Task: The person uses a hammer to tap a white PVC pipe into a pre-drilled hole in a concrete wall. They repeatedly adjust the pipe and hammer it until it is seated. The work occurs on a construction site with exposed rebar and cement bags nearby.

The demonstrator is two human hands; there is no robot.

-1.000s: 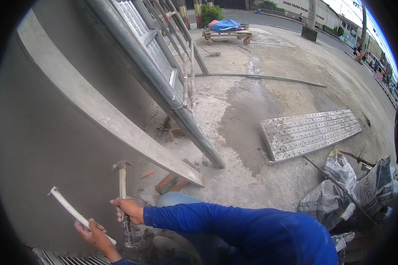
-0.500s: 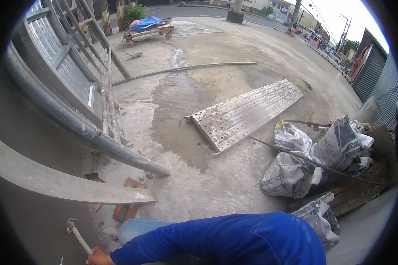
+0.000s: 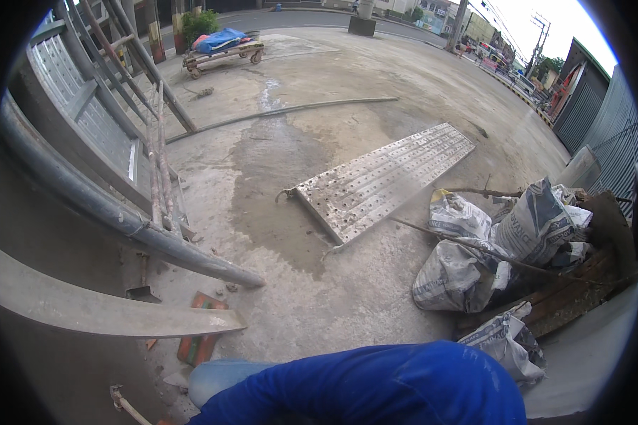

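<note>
My right arm, in a blue sleeve (image 3: 361, 386), bends across the lower edge toward the left. Only a sliver of my right hand (image 3: 164, 423) shows at the picture's bottom; the fingers are cut off. Beside it, the hammer (image 3: 128, 406) slants up to the left, its wooden handle running down to that hand. The hammer's head is close to a smooth grey wall surface (image 3: 64, 368). Part of a light-blue trouser leg (image 3: 223, 377) shows under the sleeve. My left hand is out of view.
A grey board (image 3: 113, 306) and a metal pipe (image 3: 184, 253) slant in from the left, by scaffold frames (image 3: 85, 99). An orange-and-green block (image 3: 200, 340) lies under the board's end. A perforated metal plank (image 3: 386, 183) lies ahead. Filled sacks (image 3: 450, 276) and timber crowd the right.
The hammer and my right hand have sunk toward the lower edge, leaving the hand nearly out of the picture. The view has turned slightly, shifting the surroundings left.
</note>
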